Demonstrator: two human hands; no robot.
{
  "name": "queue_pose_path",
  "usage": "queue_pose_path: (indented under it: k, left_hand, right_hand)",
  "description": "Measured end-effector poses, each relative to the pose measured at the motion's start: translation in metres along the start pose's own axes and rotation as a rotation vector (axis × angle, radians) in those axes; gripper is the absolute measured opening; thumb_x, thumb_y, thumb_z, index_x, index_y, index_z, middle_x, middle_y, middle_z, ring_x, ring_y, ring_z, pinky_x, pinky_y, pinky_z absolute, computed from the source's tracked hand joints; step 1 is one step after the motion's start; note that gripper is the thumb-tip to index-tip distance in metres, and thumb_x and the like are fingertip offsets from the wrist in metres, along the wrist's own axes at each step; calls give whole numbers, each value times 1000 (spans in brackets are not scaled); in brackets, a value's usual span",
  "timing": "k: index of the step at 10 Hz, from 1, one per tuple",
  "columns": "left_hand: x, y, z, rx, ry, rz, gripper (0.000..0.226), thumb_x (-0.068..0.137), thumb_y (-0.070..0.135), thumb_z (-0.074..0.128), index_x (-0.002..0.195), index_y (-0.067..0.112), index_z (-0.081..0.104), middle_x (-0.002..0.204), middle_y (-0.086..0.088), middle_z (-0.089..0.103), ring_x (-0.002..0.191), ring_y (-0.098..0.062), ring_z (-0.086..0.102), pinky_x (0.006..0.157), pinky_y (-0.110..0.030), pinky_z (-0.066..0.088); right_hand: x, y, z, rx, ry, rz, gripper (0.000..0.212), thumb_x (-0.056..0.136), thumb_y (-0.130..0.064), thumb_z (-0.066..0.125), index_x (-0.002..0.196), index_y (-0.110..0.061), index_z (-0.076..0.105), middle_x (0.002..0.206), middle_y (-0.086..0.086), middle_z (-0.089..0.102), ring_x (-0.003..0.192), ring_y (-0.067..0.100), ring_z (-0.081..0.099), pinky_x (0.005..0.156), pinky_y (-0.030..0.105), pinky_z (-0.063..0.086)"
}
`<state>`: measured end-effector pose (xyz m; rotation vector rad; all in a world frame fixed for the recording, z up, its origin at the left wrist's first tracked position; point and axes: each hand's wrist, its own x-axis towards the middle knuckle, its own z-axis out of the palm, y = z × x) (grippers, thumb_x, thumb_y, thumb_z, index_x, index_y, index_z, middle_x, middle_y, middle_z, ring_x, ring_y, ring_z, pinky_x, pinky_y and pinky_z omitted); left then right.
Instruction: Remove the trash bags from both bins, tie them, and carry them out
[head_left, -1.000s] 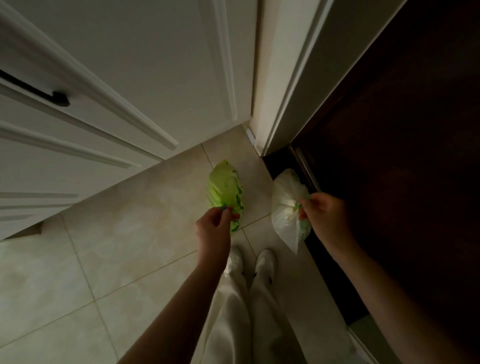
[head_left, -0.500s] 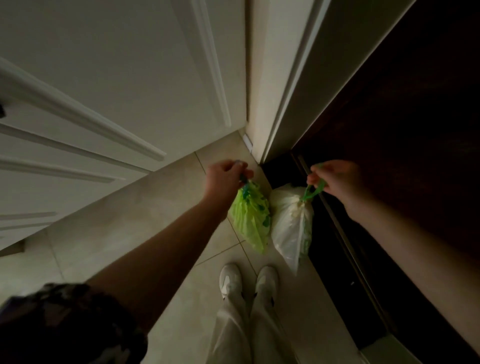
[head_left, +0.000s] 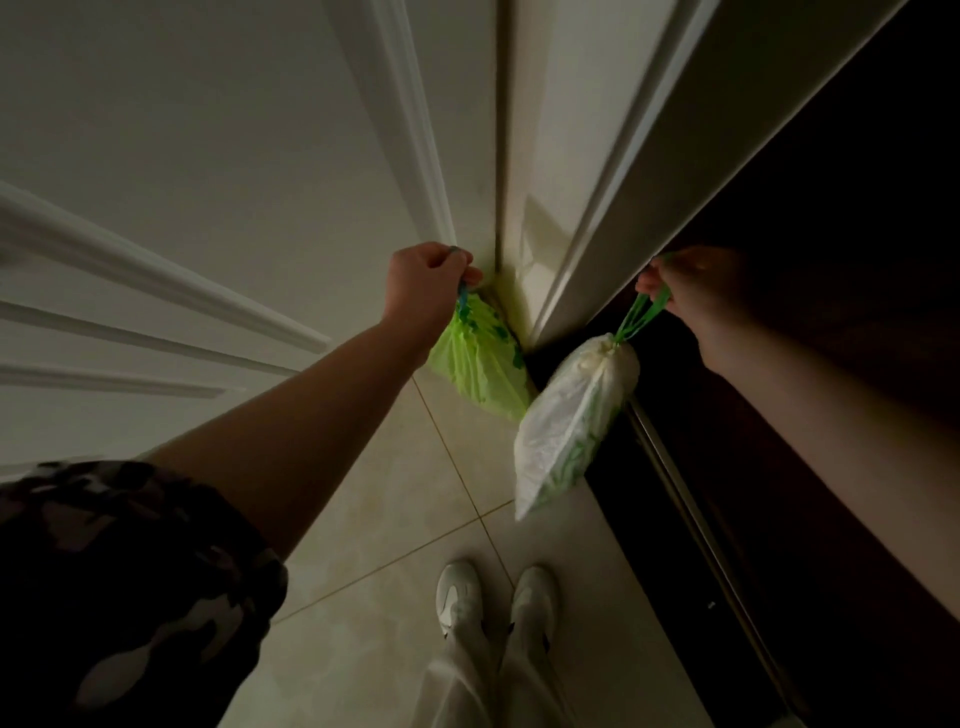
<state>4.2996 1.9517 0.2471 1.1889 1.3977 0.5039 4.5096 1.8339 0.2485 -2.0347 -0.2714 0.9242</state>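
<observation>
My left hand grips the gathered top of a small bright green trash bag, which hangs clear of the floor beside the white door frame. My right hand pinches the green drawstring loops of a white trash bag cinched shut at its neck. The white bag dangles tilted over the dark threshold, lower and to the right of the green one. Both arms are raised and stretched forward.
A white panelled door fills the left. The white door frame stands straight ahead, with a dark doorway and metal threshold strip on the right. My white shoes stand on beige floor tiles.
Both hands have risen and reached forward, lifting the two bags higher. The bags, side by side half a second ago, now hang apart, the white one swung right toward the doorway.
</observation>
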Motion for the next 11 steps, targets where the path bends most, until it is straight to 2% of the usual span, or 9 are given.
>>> queue_pose_path:
  k: [1, 3, 4, 5, 6, 7, 8, 9, 11]
  left_hand:
    - [7, -2, 0, 52, -29, 25, 15, 89, 13, 58, 78, 15, 68, 75, -4, 72, 78, -18, 69, 79, -32, 55]
    - [13, -11, -13, 227, -75, 59, 14, 87, 20, 59, 77, 23, 69, 82, -3, 74, 80, -19, 67, 76, -32, 52]
    - [14, -16, -20, 256, -42, 51, 11, 87, 17, 60, 83, 18, 70, 86, -7, 74, 69, -14, 60, 70, -30, 47]
    - [16, -24, -26, 324, -17, 44, 14, 84, 18, 62, 89, 8, 71, 93, -19, 72, 69, -17, 57, 68, -30, 44]
    - [16, -31, -33, 368, 5, 29, 18, 85, 20, 63, 94, 7, 73, 89, -16, 70, 77, -21, 59, 69, -29, 44]
    - [15, -35, -39, 396, 0, 26, 19, 85, 20, 63, 97, 9, 73, 85, -9, 68, 77, -19, 59, 69, -27, 43]
    - [11, -36, -46, 395, 8, 17, 19, 84, 18, 62, 99, 13, 73, 90, -5, 69, 84, -17, 63, 76, -26, 48]
    - [9, -40, -54, 388, 2, 16, 18, 83, 19, 63, 97, 16, 73, 93, -6, 71, 86, -18, 64, 80, -28, 51]
    - [-15, -35, -68, 441, -41, 16, 20, 84, 19, 63, 100, 12, 73, 95, -10, 72, 90, -28, 67, 85, -40, 55]
  right_hand:
    - [4, -6, 4, 5, 70, -35, 21, 94, -1, 43, 99, 1, 63, 71, -1, 60, 62, 2, 59, 65, 18, 53]
    - [4, -15, 10, -96, 95, -149, 26, 92, 1, 42, 105, 8, 63, 69, 0, 59, 56, 0, 57, 58, 10, 46]
    - [6, -4, 17, -142, 47, -133, 24, 93, 0, 45, 109, 8, 62, 75, 8, 62, 44, -9, 57, 62, 14, 51]
    - [6, 13, 23, -196, -42, -91, 15, 94, 0, 51, 103, 4, 60, 70, -1, 56, 41, -14, 55, 59, 13, 50]
    - [3, 27, 27, -258, -58, -68, 18, 92, 0, 55, 105, 12, 59, 66, 0, 56, 43, -11, 57, 54, 11, 45]
    - [-6, 32, 25, -293, -83, -59, 22, 88, 3, 58, 107, 16, 59, 82, 24, 65, 72, 13, 69, 56, 15, 42]
    - [-14, 32, 22, -391, -98, -92, 21, 85, 3, 61, 104, 11, 62, 82, 15, 60, 76, 21, 56, 56, 17, 41]
    - [-11, 38, 20, -446, -77, -124, 19, 83, 1, 61, 102, 5, 62, 89, 16, 58, 85, 23, 55, 71, 29, 43]
    - [-34, 29, 13, -511, -79, -107, 26, 82, 5, 60, 100, 23, 55, 104, 42, 61, 101, 50, 61, 89, 62, 47]
